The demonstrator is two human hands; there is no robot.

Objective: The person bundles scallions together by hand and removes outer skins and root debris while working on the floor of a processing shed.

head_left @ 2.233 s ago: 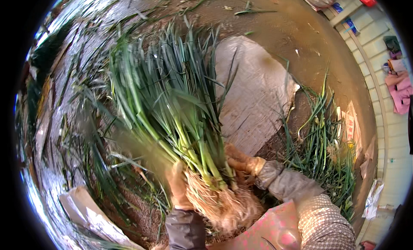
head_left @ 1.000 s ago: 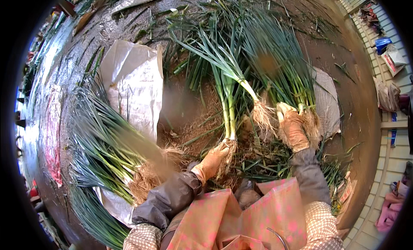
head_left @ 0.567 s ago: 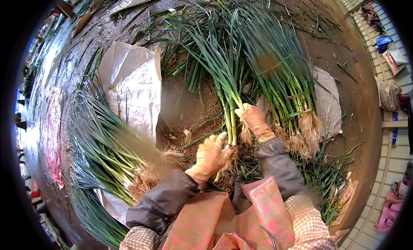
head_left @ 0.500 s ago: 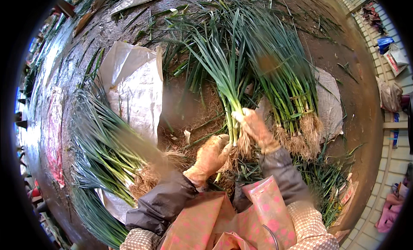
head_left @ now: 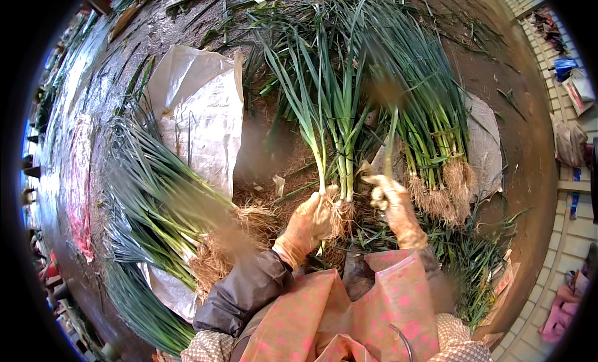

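Note:
My left hand (head_left: 306,226), in a tan glove, is closed around the root end of a leek (head_left: 319,156). Its long green leaves stretch away from me. Just right of it, several more leeks (head_left: 345,153) lie with their white stems and roots close to that hand. My right hand (head_left: 398,214), gloved too, is apart from these stems, its fingers bent together. A thin, blurred yellowish leaf (head_left: 390,143) rises from those fingers and seems pinched in them. Beyond the right hand lies a tied bundle of leeks (head_left: 436,135), roots toward me.
At the left, another pile of leeks (head_left: 162,206) lies partly on a white woven sack (head_left: 205,125). Cut green scraps (head_left: 467,268) cover the ground by my right side. A pale sheet (head_left: 486,144) lies under the tied bundle. A pink patterned apron (head_left: 293,318) covers my lap.
My right hand has let go of the leek stems and drawn right, with a thin leaf at its fingers. The held leek now stands apart, left of the others.

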